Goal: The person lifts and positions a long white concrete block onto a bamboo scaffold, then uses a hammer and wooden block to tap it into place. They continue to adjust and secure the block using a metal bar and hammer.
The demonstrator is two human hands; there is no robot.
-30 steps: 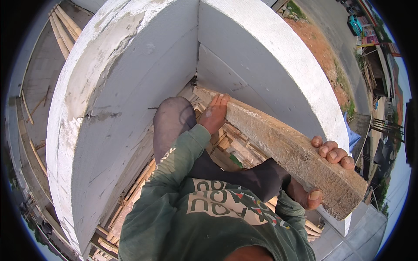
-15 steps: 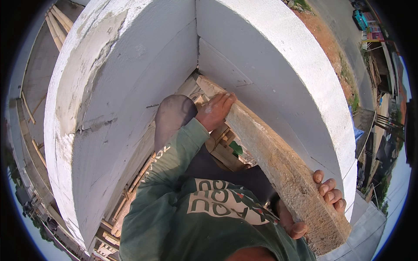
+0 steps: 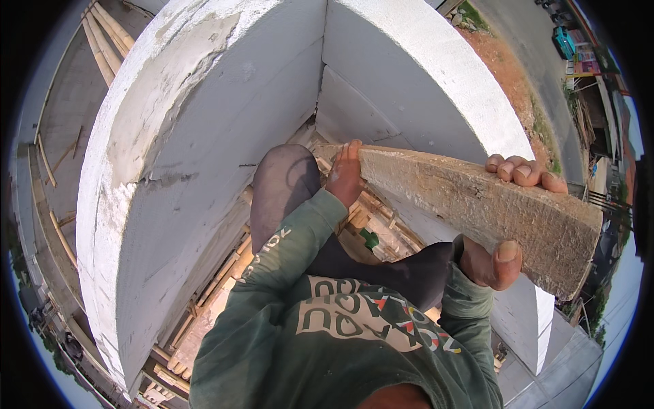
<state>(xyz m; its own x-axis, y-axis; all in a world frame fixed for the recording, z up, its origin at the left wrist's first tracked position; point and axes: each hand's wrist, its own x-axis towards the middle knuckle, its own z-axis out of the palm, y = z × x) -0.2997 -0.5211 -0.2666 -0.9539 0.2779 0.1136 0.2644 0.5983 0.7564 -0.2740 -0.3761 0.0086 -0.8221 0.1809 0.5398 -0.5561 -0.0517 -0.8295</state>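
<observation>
Item: one grey-faced, white-topped corner wall (image 3: 204,136), before me. Item: one long, rough brown wooden plank (image 3: 470,204), slanting from the corner out to my right. Item: my right hand (image 3: 492,264), gripping its outer end (thumb below, fingertips over the top edge). Item: my left hand (image 3: 346,178), fingers hooked over it nearer the corner, thumb unseen.

Can see grey floor (image 3: 75,102) at far left, bamboo poles (image 3: 62,243) over it; cannot tell whether flat or propped.

Green shirt (image 3: 327,375) front: large block lettering (image 3: 361,319) | left sleeve (image 3: 303,221): pale lettering (image 3: 266,253)
</observation>
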